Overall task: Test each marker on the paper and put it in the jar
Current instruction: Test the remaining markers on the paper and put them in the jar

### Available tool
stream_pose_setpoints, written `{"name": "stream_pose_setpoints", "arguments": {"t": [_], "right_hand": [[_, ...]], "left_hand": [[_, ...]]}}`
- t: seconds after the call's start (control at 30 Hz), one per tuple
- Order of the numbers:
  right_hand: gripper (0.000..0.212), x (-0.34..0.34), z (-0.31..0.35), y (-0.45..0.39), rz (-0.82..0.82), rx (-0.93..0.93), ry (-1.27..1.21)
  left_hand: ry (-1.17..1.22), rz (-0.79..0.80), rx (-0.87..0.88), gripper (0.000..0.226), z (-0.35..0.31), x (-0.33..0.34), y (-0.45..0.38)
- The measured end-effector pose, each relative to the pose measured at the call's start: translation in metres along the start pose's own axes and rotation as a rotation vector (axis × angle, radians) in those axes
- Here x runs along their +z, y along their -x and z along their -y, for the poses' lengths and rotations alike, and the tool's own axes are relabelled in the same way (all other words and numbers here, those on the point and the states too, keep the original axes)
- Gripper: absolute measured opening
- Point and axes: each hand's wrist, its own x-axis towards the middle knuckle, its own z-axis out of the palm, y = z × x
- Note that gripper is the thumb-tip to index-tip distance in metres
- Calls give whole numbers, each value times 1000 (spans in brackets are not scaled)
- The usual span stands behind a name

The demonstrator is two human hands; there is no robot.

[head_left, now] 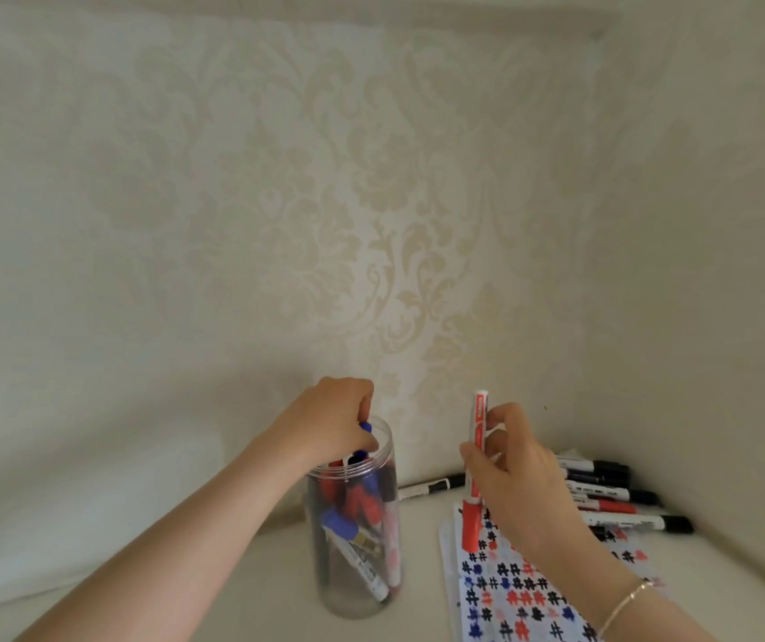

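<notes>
Right wrist: a thin gold-coloured chain bracelet [626, 607] circles it at the lower right edge of the view.
Paper: a white sheet of paper [524, 600] lies flat on the pale tabletop [241, 595], covered in rows of small hash-shaped test marks in black, red and blue; the right forearm crosses over its right side.
Jar: a tall clear plastic cylindrical jar [352, 539] stands upright on the tabletop just left of the paper, holding several markers with red, blue and black caps, some upright and some leaning.
Left hand: the left hand [334, 421] sits over the jar's open mouth, fingers curled down inside the rim around a blue-capped marker [364, 440] whose cap shows at the opening.
Right hand: the right hand [510, 484] is raised above the paper's far edge, thumb and fingers pinching a red-capped white marker with a red label [474, 474] by its barrel; the marker stands almost upright, cap end down, its cap just above the paper's near-left corner area.
Loose markers: a pile of white markers with black and red caps [617, 498] lies on the tabletop behind the right hand, near the corner of the walls.
Single marker: one black-capped white marker [431, 486] lies apart, between the jar and the right hand, close to the wall.
Wall: cream wallpaper with a pale damask leaf pattern [371, 201] fills the background.
</notes>
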Motion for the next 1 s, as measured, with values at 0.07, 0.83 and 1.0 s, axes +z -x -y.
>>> {"name": "stream_pose_setpoints", "arguments": {"t": [0.07,0.83,1.0], "right_hand": [[18,-2,0,1,35,72,-69],[29,-56,-9,16,409,81,-716],[39,-71,-12,15,637,85,-595]], "left_hand": [[-107,78,-16,17,1,-1,1],[970,656,402,17,-94,28,65],[1094,717,362,37,-95,41,71]]}}
